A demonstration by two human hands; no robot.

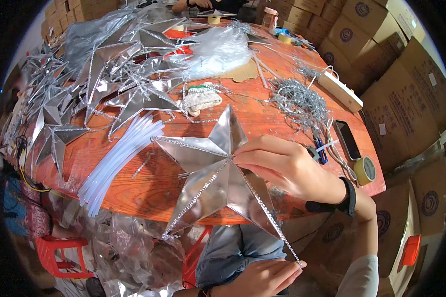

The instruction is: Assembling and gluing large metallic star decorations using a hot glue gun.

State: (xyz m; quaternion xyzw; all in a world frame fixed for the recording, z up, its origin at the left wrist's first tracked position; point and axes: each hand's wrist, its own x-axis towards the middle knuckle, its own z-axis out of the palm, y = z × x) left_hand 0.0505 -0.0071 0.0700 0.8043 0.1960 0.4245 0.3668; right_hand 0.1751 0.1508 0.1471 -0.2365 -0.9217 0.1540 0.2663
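A shiny silver five-pointed star point(205, 185) tilts at the table's front edge, its lower points over my lap. Along several of its ridges runs a silver glitter trim cord point(199, 199). My right hand point(292, 166), with a black band at the wrist, has its fingertips closed together on the star's centre, where the cord strands meet. Below, my left hand point(265, 278) pinches the cord's end past the lower right point, and that strand is stretched straight. Left of the star lies a bundle of translucent white glue sticks point(119, 161).
More silver stars point(151, 96) and loose cord pile up at the left and back. A work glove point(202, 100), clear plastic bag point(218, 52), tangled tinsel point(298, 102), power strip point(339, 91), phone point(348, 139) and tape roll point(365, 171) lie around. Cartons point(406, 99) stand right; another person point(208, 5) sits opposite.
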